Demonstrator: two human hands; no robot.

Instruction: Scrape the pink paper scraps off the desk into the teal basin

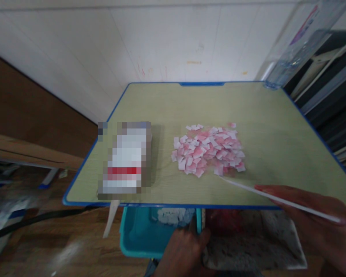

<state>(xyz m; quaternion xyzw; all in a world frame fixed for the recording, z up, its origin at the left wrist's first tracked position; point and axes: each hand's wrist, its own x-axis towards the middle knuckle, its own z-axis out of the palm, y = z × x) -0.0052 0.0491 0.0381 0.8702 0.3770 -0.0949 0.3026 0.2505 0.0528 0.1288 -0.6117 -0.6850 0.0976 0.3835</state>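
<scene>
My right hand [323, 215] comes in from the lower right, closed around a thin white stick [294, 204]. The stick's pointed tip is beside the near edge of a pile of small pink and white square pieces [210, 150] on the folding table. Below the table's front edge is my left hand [187, 242], its fingers curled at the right rim of a teal basin [141, 250]. Something dark shows at those fingers; what they grip is unclear. White pieces [173, 215] lie inside the basin.
The table [262, 111] has a blue rim and meets a white wall [167, 42]. A pixelated box-like object [127, 154] lies on its left, a clear plastic bottle [294, 57] stands at the back right corner. A stained, light-coloured tray-like surface [248, 246] is below.
</scene>
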